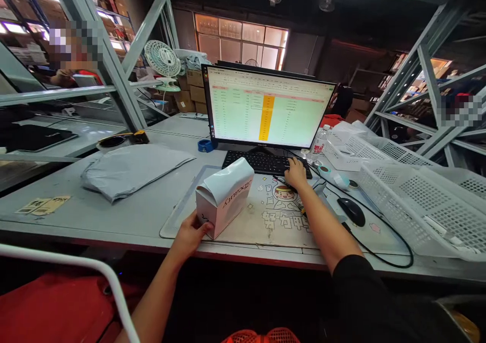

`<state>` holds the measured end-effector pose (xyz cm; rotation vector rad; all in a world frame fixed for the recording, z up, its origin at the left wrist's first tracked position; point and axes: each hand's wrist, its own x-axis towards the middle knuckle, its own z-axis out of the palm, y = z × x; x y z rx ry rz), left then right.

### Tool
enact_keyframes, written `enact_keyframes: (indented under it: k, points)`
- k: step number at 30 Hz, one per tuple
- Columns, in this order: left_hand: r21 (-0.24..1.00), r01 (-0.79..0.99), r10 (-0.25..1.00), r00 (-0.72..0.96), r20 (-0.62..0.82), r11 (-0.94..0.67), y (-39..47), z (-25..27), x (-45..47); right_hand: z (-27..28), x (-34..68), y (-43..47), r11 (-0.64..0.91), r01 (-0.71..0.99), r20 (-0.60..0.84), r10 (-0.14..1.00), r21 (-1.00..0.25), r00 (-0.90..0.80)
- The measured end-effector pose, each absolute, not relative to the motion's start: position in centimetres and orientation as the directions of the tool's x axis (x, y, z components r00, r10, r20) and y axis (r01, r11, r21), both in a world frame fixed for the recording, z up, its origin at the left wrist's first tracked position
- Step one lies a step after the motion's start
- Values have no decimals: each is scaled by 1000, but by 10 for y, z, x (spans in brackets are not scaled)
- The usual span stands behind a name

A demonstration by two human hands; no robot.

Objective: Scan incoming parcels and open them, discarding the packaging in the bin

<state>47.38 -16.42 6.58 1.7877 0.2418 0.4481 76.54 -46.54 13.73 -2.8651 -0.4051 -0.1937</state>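
A white and pink paper box (231, 196) with printed lettering and a folded top stands on the desk mat (266, 231). My left hand (192, 236) grips its near lower corner, thumb on the front side. Over the right end of the black keyboard (261, 162) rests my right hand (296, 173), fingers stretched out on the keys and holding nothing. Behind the keyboard the monitor (266, 110) displays a spreadsheet with an orange column.
White plastic baskets (413, 201) line the right side, beside a black mouse (351, 211) and its looping cable. A plastic bottle (321, 140) stands by the monitor. Grey plastic bags (136, 168), a blue tape roll (205, 145) and a tape dispenser (121, 139) lie left.
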Motion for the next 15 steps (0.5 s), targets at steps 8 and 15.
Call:
enact_keyframes:
  k: [8,15]
  points:
    - [957,-101,340,920,194,-272,-166,75,470,152,757,-460,-883,327,146,294,-337,944]
    - [950,-93,189,970,154,-298,-167,91,460,216,644,-458,-132,736,337,826,-664,452]
